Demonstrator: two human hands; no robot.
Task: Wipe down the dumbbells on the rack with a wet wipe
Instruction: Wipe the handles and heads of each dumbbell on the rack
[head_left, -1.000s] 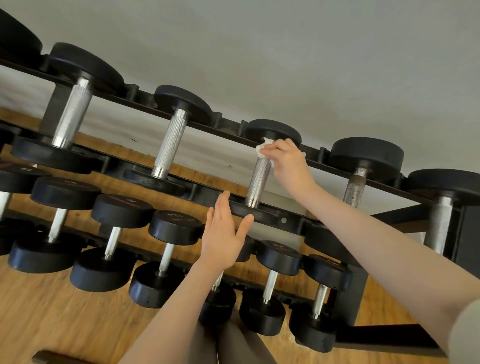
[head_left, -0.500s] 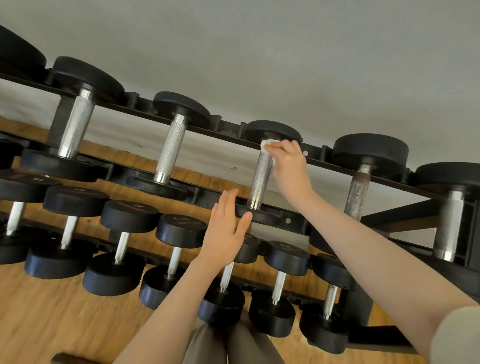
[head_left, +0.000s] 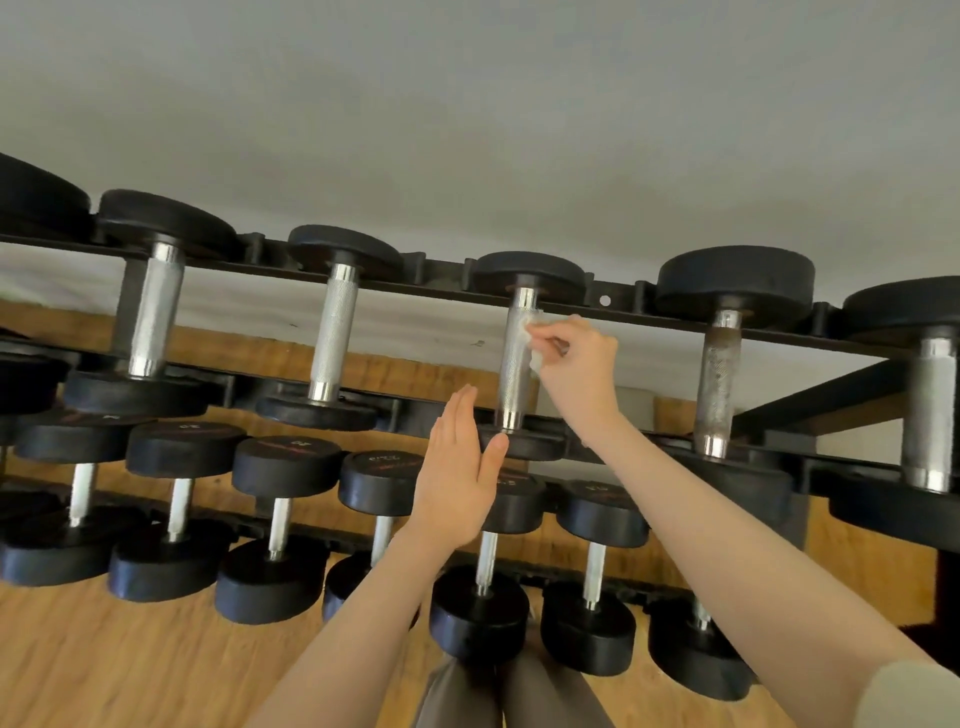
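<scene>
Right hand (head_left: 576, 364) pinching crumpled white wipe (head_left: 535, 340) — against knurled steel dumbbell handle (head_left: 514, 364), left hand (head_left: 457, 478) flat, fingers straight

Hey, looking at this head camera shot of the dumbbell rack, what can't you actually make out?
- Wet wipe, head view: mostly hidden by the right hand pinching it.
- Weight numbers on the lower-row dumbbells: too small and blurred.
- Leftmost top dumbbell: cut off by the frame edge.
- Near head of the wiped dumbbell: partly behind the left hand.

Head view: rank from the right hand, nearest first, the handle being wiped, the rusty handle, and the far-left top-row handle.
1. Wiped handle: touching the wipe that the right hand pinches, just to its left.
2. Rusty handle: next dumbbell to the right.
3. Far-left handle: far left on the top row.
</scene>
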